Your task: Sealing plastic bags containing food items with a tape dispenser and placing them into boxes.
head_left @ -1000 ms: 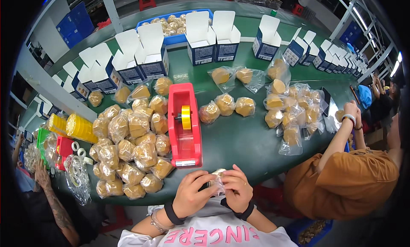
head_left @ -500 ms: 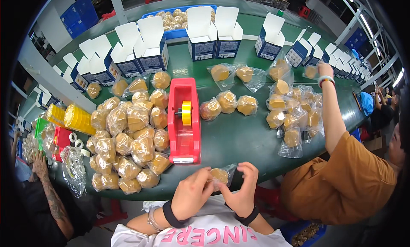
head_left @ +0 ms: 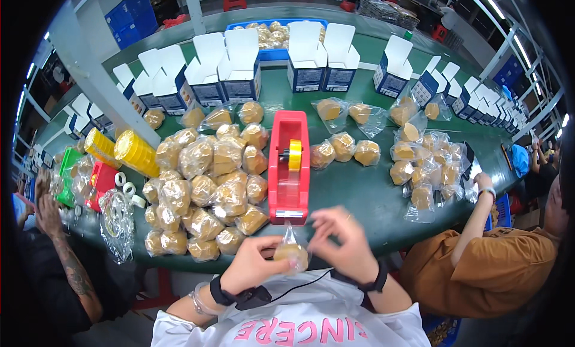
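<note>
My left hand (head_left: 257, 263) is closed on a tan faceted lump in a clear plastic bag (head_left: 291, 258), just off the table's near edge. The bag's twisted neck points up toward the front end of a red tape dispenser (head_left: 288, 191), which carries a yellow roll. To the right of the bag is my right hand (head_left: 344, 242), blurred by motion, its fingers apart and nothing visible in them. A pile of similar bagged lumps (head_left: 203, 191) lies left of the dispenser.
Open white-and-blue boxes (head_left: 239, 74) line the back, before a blue tray (head_left: 272, 54). More bagged lumps (head_left: 428, 161) lie right, near a co-worker in a brown shirt (head_left: 485, 260). Yellow tape rolls (head_left: 135, 152) stand left, by another person's tattooed arm (head_left: 72, 269).
My hands and the bagged lump have moved closer to the dispenser; the bag's neck now points up at it. My right hand has come off the bag. The right-hand co-worker's arm has drawn back.
</note>
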The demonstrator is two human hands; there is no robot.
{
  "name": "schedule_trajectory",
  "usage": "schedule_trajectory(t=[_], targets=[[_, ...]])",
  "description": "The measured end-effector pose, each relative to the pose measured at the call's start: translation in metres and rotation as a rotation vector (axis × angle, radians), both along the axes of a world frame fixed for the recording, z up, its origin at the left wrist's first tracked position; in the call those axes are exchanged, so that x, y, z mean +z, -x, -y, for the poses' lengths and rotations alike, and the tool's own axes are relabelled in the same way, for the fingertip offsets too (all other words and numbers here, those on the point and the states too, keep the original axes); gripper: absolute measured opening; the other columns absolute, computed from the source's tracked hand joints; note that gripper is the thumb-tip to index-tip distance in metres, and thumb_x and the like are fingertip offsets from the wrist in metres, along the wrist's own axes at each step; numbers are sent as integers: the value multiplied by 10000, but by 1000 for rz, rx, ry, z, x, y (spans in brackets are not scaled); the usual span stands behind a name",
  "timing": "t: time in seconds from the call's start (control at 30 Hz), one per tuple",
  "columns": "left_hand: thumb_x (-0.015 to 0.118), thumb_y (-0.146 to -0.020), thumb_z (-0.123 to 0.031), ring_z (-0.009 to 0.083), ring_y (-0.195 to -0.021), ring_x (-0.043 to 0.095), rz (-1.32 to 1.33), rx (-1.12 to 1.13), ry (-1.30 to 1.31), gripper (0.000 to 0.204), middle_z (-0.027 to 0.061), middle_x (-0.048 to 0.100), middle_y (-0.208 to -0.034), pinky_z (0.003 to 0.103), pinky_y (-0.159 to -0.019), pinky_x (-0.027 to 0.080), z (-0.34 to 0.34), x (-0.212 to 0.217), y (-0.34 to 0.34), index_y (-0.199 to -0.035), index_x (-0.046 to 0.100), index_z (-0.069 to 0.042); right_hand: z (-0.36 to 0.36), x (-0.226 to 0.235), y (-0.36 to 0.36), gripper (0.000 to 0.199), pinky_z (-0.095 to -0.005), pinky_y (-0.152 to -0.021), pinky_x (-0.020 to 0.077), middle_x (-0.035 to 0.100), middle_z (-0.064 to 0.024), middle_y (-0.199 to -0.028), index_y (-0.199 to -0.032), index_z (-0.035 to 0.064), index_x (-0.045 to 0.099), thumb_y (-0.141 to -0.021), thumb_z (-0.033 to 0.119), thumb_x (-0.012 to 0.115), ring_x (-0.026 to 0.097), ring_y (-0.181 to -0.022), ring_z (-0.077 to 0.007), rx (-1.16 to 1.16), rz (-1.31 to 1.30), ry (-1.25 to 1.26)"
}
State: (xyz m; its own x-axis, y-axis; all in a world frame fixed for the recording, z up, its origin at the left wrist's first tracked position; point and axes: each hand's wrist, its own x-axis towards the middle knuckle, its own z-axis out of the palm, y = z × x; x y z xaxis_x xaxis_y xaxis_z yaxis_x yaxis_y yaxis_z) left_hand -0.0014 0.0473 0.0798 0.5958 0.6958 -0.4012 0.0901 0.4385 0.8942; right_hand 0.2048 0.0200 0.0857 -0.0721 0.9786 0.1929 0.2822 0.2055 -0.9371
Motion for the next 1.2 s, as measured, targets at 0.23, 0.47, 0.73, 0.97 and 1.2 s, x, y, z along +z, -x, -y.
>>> schedule_trajectory(t=[0.23,0.47,0.73,0.97,1.2], targets=[[657,-839,-123,113,-893,600,64,-16,218,272,61,628,-957,262,-798,504,-4,-12,24,-1040,589,47,-45,14,36,70,-212,-535,349,549,-3,-725,-851,-2,656,-801,34,621,482,-599,-90,-32,15,223],[633,-863,-170,140,-874,616,145,50,326,278,79,597,-986,287,-782,538,0,-21,34,-1036,515,13,33,40,62,53,-229,-525,378,536,-31,-656,-749,-8,628,-759,30,665,487,-574,-83,-54,175,-20],[634,-854,-134,146,-853,615,172,-12,333,232,86,596,-980,280,-728,543,-7,-11,24,-991,498,-5,73,-19,85,118,-270,-449,401,511,-59,-614,-711,-1,597,-704,12,714,481,-467,-156,-393,430,-236],[608,-840,-26,139,-896,597,293,27,90,193,76,584,-1019,290,-794,506,-5,-8,16,-992,489,-20,55,-10,61,154,-224,-533,472,608,-69,-712,-828,-32,632,-701,0,713,582,-587,-106,-330,26,125],[680,-740,51,169,-1059,548,425,139,-184,339,148,547,-1125,300,-878,471,4,2,16,-1037,521,15,29,23,25,345,-243,-740,507,624,-76,-957,-1075,-43,565,-760,22,690,613,-813,-115,55,-487,589]])
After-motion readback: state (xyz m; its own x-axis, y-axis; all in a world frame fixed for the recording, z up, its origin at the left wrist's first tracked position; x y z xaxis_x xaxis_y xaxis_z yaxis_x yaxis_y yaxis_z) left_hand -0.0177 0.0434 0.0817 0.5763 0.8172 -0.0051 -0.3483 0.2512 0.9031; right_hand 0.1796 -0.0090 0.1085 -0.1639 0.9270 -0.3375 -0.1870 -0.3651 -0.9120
